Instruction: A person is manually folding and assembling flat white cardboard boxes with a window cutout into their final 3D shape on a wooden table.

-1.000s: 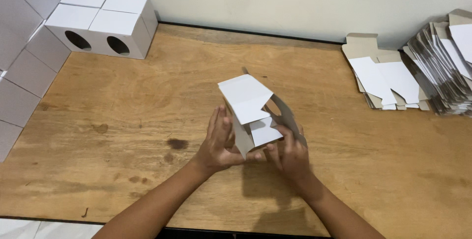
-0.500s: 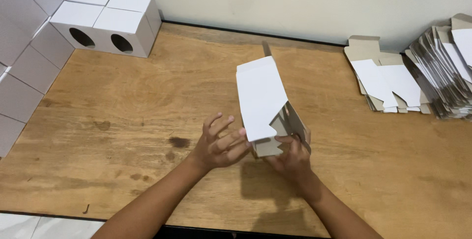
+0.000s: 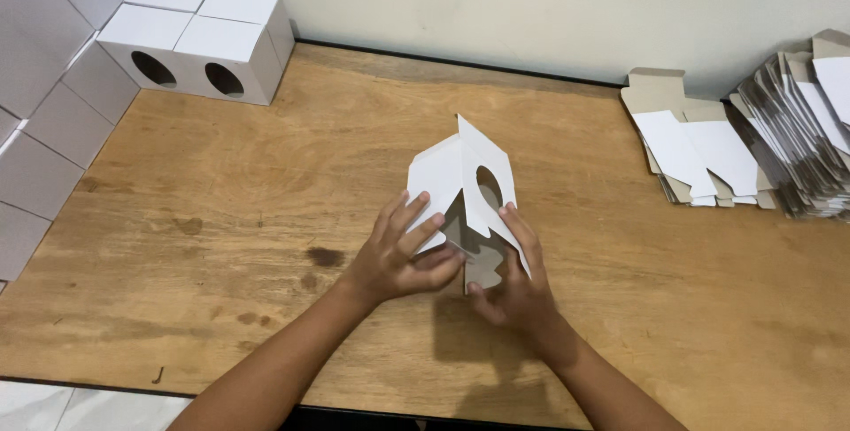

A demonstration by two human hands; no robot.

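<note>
A half-folded white cardboard box (image 3: 458,176) with a round hole in one panel stands on edge at the middle of the wooden table (image 3: 266,183). My left hand (image 3: 400,255) grips its left panel, fingers spread over the white face. My right hand (image 3: 516,282) holds the right panel and the brown inner flap from below. The box's lower flaps are partly hidden behind my fingers.
Finished white boxes with round holes (image 3: 195,37) sit at the back left, beside several stacked grey-white boxes (image 3: 44,103) along the left edge. Flat unfolded blanks (image 3: 695,147) and a tall pile of blanks (image 3: 801,130) lie at the right. A wall runs behind.
The box has been turned and opened up: the long white panel that faced up now splits into two faces, with the round hole showing. Both hands shifted onto its lower sides.
</note>
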